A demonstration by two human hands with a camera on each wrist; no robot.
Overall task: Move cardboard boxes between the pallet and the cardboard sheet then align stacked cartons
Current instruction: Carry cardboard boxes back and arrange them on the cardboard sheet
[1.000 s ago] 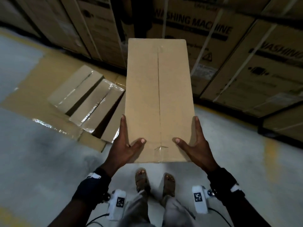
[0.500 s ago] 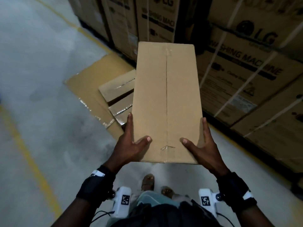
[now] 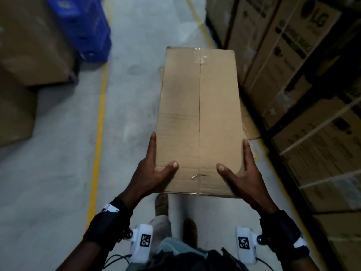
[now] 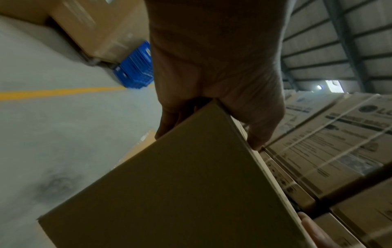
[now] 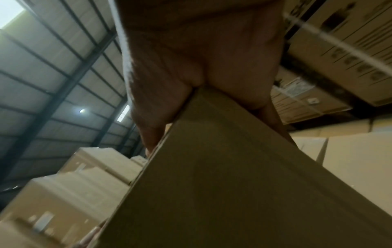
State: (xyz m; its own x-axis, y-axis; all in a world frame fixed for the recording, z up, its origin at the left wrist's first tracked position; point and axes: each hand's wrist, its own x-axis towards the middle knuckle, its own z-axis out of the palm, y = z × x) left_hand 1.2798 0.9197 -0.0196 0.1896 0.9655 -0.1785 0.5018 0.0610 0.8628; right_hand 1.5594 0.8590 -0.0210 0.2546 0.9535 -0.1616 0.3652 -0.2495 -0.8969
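I carry a long plain cardboard box [image 3: 199, 118] level in front of me, its taped seam running away from me. My left hand [image 3: 156, 163] grips its near left corner, thumb on top and fingers along the side. My right hand [image 3: 242, 169] grips the near right corner the same way. In the left wrist view the left hand [image 4: 212, 75] pinches the edge of the box [image 4: 180, 193]. The right wrist view shows the right hand [image 5: 201, 58] clamped on the corner of the box [image 5: 233, 184]. A strip of the flat cardboard sheet [image 3: 252, 141] shows on the floor past the box's right edge.
Stacked LG washing machine cartons [image 3: 293, 65] wall off the right side. Large brown cartons [image 3: 29, 45] and a blue crate [image 3: 82, 26] stand at the left. A yellow line [image 3: 99, 118] runs along the grey concrete aisle between them. My feet [image 3: 162, 202] are below the box.
I have turned with the box. The cardboard sheet and the boxes lying on it have slid out of view to the right; the aisle, yellow line and blue crate came in. Both grips are unchanged.
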